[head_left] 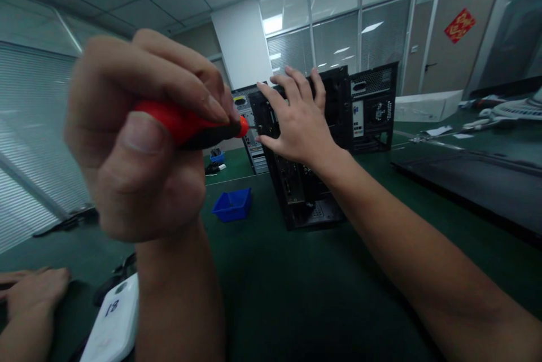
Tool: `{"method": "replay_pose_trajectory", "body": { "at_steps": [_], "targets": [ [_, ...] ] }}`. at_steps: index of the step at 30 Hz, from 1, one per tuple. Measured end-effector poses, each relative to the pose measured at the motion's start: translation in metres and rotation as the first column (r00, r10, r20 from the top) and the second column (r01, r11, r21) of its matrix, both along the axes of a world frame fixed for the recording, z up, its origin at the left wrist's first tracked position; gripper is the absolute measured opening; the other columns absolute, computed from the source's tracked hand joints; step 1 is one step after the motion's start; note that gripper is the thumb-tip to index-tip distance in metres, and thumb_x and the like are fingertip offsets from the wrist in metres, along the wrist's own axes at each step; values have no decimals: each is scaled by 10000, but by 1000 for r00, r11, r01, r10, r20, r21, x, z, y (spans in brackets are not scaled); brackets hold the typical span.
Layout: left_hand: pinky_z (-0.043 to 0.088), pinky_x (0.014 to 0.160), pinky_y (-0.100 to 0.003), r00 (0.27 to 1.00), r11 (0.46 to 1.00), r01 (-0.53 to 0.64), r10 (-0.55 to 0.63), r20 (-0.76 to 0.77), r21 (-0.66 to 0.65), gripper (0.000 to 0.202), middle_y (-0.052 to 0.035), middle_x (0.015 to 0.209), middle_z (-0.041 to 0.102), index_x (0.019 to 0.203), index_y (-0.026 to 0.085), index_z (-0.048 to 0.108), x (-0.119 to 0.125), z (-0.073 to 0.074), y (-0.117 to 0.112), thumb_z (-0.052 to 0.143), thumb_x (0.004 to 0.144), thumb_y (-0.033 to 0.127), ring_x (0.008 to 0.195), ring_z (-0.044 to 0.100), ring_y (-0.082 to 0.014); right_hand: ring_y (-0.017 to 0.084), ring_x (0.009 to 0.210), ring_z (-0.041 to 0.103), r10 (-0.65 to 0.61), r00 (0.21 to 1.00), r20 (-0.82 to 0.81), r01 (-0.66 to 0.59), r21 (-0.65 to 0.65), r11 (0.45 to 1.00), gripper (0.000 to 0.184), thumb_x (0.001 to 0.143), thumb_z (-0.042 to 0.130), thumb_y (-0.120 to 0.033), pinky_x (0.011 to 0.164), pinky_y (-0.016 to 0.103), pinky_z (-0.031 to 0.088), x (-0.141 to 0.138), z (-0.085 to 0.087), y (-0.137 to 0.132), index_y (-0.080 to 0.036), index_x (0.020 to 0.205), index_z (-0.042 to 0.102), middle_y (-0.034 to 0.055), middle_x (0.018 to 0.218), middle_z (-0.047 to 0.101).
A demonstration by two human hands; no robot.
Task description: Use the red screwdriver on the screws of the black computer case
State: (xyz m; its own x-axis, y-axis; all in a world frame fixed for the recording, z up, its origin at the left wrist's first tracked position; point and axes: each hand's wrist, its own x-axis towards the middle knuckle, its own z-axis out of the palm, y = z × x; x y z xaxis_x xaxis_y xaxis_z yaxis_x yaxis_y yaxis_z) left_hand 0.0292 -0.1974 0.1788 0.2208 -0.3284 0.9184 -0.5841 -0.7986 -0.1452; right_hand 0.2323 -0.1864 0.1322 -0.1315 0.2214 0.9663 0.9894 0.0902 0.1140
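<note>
- The green tabletop [296, 283] runs from the foot of the case down to your six o'clock, giving your forearms room there.
- Toward four o'clock, a flat dark panel [478, 187] bounds that side with its near edge.
- At the centre, the black computer case [292, 184] stands up, its left edge facing your tool.
- Just beyond it, between two and three, stands another case [372, 110]; near it, a white box [425, 107], contents hidden.
- At nine, your left hand [144, 142] is clenched around the screwdriver.
- Just above centre, your right hand [300, 119] lies spread on the case, thumb by its left edge.
- At eight, another person's hand [40, 288] rests near a white device [112, 322].
- Between seven and eight, a blue bin [231, 205] sits apart from the case; its dark contents are unclear.
- At nine, farther off, a second blue bin [217, 157] holds small dark pieces.
- The red-and-black screwdriver [169, 119] points at the case's upper left edge; you cannot tell whether its tip touches.
</note>
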Motion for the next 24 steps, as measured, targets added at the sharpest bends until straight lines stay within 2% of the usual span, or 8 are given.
{"method": "replay_pose_trajectory", "body": {
  "at_steps": [2,3,6,11,15,18,21,24],
  "targets": [
    [465,693,-416,984,990,-121,130,124,-78,266,-54,852,576,872,159,714,5,1,-7,659,920,414,790,586,-185,340,1481,247,-22,1000,-3,22,14,1000,932,729,860,-504,1318,590,44,-1,-1,1,-226,1529,471,109,1503,385],
    [456,650,-417,974,987,-146,155,166,-66,255,-61,819,572,851,182,727,7,2,-9,687,891,431,758,582,-191,338,1476,254,-36,999,-3,36,19,999,928,736,854,-517,1317,590,49,-2,-2,1,-223,1529,473,106,1503,383],
    [428,568,-420,967,987,-154,143,212,35,235,-68,771,578,872,233,755,12,4,-9,714,851,463,686,577,-205,314,1472,261,-77,997,4,77,22,997,926,767,842,-563,1315,583,70,-4,-3,0,-219,1540,466,88,1507,368],
    [428,546,-400,951,974,-223,209,229,37,249,-33,750,588,857,306,738,11,7,-8,814,757,522,658,552,-192,297,1470,251,-93,996,-5,93,21,995,943,753,857,-571,1320,567,56,-5,-3,0,-232,1540,462,68,1503,357],
    [422,553,-397,931,963,-266,248,268,31,228,-23,715,598,849,284,739,10,5,-10,869,735,433,636,551,-190,293,1469,246,-88,996,-4,88,25,996,936,756,848,-559,1317,571,48,-5,-3,2,-225,1538,458,76,1503,354],
    [413,538,-386,925,962,-270,254,283,22,193,-6,682,577,844,273,736,10,3,-11,866,759,387,594,533,-168,294,1462,254,-80,997,-4,80,26,996,905,780,827,-542,1313,576,47,-5,-3,2,-213,1538,457,90,1499,358],
    [381,528,-377,929,971,-240,231,288,-5,224,-7,688,583,860,274,748,10,3,-10,893,724,377,613,552,-176,298,1459,256,-87,996,0,87,35,996,891,785,805,-542,1311,579,56,-6,-4,2,-214,1536,456,89,1501,355],
    [446,565,-391,946,984,-176,168,278,4,332,4,715,615,913,291,746,10,5,-7,939,657,378,629,557,-177,310,1458,244,-108,994,1,108,46,993,858,797,723,-558,1312,598,91,-6,-4,3,-216,1535,450,72,1502,357]
  ]
}}
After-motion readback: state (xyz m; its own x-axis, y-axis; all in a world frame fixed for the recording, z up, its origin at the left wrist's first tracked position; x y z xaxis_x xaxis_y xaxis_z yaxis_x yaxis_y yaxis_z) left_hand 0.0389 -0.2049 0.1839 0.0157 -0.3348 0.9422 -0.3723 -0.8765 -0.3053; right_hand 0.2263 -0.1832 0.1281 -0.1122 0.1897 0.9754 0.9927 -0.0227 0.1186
